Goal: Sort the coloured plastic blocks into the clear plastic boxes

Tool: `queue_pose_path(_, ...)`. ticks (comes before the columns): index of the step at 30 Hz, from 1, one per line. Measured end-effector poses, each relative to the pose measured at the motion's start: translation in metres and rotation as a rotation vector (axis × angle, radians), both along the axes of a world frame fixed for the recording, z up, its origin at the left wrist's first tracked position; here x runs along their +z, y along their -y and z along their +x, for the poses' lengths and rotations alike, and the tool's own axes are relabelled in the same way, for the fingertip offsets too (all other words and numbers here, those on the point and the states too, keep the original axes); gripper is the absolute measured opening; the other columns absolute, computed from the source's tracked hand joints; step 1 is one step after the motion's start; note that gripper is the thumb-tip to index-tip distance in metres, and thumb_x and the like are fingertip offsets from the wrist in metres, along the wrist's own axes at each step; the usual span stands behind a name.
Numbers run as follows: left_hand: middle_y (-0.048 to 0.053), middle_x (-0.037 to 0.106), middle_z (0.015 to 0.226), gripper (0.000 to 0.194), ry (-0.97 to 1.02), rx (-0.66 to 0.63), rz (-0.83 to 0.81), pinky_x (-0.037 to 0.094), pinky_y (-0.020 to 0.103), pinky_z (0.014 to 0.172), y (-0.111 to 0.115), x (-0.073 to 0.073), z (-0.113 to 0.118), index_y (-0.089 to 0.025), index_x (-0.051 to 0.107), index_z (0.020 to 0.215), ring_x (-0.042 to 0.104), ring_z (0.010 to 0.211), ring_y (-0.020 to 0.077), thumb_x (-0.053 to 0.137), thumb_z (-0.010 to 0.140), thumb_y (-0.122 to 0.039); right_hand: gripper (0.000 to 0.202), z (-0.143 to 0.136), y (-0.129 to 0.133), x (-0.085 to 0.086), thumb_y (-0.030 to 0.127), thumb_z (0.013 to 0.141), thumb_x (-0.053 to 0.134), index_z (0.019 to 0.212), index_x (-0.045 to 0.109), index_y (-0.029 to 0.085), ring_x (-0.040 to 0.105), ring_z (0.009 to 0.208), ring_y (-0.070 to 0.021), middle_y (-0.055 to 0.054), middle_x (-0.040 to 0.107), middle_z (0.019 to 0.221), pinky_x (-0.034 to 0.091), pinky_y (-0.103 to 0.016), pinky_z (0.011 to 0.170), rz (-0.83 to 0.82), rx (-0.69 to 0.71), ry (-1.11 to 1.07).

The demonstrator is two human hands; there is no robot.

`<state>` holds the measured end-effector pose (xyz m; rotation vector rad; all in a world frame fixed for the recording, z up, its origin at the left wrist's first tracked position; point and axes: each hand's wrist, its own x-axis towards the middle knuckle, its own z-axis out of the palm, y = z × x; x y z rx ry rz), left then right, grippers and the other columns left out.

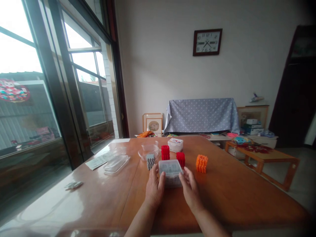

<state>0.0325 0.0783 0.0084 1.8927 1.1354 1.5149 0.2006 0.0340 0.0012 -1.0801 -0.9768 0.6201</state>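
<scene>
The box (170, 166) is translucent and whitish, with grey tones showing through. Four plain blocks are noted: a grey block (150, 160), a bright red block (165, 152), a second red block (181, 158) and an orange block (201, 163). The table (247, 194) is reddish brown. The cloth (202, 115) is grey-blue, patterned with small white dots. The clock (207, 42) is white with dark numerals, bordered dark brown. The wall (158, 52) is off-white.

Two red blocks (165, 152) (180, 158), one grey block (150, 161), one orange block (201, 163), one square lidded box (170, 166), one clock (207, 42)
</scene>
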Motion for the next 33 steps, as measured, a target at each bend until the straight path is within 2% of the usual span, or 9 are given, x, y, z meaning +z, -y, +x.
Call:
queue_pose_path(3, 0.011, 0.069, 0.121, 0.044, -0.057, 0.028, -0.171, 0.051, 0.043, 0.092, 0.005, 0.009, -0.002, -0.022, 0.055, 0.127, 0.067, 0.109, 0.0283, 0.044, 0.098, -0.053, 0.050, 0.000, 0.001, 0.006, 0.057, 0.088, 0.059, 0.126, 0.061, 0.025, 0.065, 0.116, -0.0288, -0.009, 0.070, 0.123, 0.055, -0.042, 0.096, -0.006, 0.037, -0.003)
queue_pose_path(7, 0.007, 0.074, 0.106, 0.042, -0.116, -0.015, -0.231, 0.050, 0.040, 0.084, 0.012, 0.023, -0.003, -0.025, 0.059, 0.115, 0.070, 0.097, 0.0291, 0.040, 0.097, -0.058, 0.046, 0.000, 0.002, 0.012, 0.060, 0.091, 0.052, 0.117, 0.068, 0.024, 0.069, 0.105, -0.0291, -0.008, 0.075, 0.108, 0.055, -0.043, 0.091, 0.002, 0.127, 0.046)
queue_pose_path(12, 0.006, 0.074, 0.109, 0.043, -0.076, -0.067, -0.244, 0.049, 0.040, 0.089, 0.012, 0.026, -0.001, -0.025, 0.059, 0.119, 0.070, 0.101, 0.0285, 0.042, 0.096, -0.058, 0.049, 0.000, 0.003, 0.017, 0.063, 0.090, 0.052, 0.115, 0.069, 0.024, 0.069, 0.102, -0.0284, -0.008, 0.075, 0.106, 0.055, -0.042, 0.091, 0.003, 0.115, 0.021)
queue_pose_path(18, 0.008, 0.069, 0.122, 0.045, 0.089, -0.186, -0.202, 0.048, 0.041, 0.100, 0.015, 0.024, 0.010, -0.021, 0.057, 0.124, 0.066, 0.112, 0.0263, 0.045, 0.097, -0.055, 0.045, 0.002, 0.013, 0.027, 0.062, 0.086, 0.058, 0.109, 0.070, 0.026, 0.069, 0.103, -0.0284, -0.007, 0.074, 0.108, 0.057, -0.038, 0.088, 0.004, 0.019, -0.026)
queue_pose_path(24, 0.011, 0.067, 0.125, 0.048, 0.200, -0.215, -0.198, 0.051, 0.039, 0.097, 0.020, 0.020, 0.031, -0.018, 0.056, 0.127, 0.065, 0.113, 0.0259, 0.046, 0.097, -0.054, 0.036, 0.007, 0.024, 0.036, 0.058, 0.087, 0.059, 0.105, 0.065, 0.027, 0.070, 0.099, -0.0262, -0.004, 0.074, 0.108, 0.058, -0.036, 0.083, -0.030, 0.044, -0.174)
queue_pose_path(28, 0.010, 0.066, 0.126, 0.046, 0.223, -0.280, -0.177, 0.052, 0.038, 0.098, 0.025, 0.027, 0.044, -0.019, 0.057, 0.127, 0.063, 0.115, 0.0253, 0.045, 0.098, -0.052, 0.036, 0.020, 0.028, 0.048, 0.057, 0.084, 0.064, 0.103, 0.063, 0.026, 0.071, 0.096, -0.0273, -0.004, 0.074, 0.105, 0.059, -0.037, 0.077, -0.038, 0.039, -0.277)
queue_pose_path(33, 0.010, 0.060, 0.138, 0.045, 0.249, -0.367, -0.069, 0.046, 0.040, 0.108, 0.025, 0.046, 0.063, -0.021, 0.055, 0.135, 0.056, 0.128, 0.0251, 0.045, 0.100, -0.047, 0.041, 0.049, 0.027, 0.073, 0.058, 0.078, 0.068, 0.104, 0.064, 0.027, 0.072, 0.092, -0.0279, -0.003, 0.075, 0.101, 0.059, -0.036, 0.069, -0.053, -0.068, -0.319)
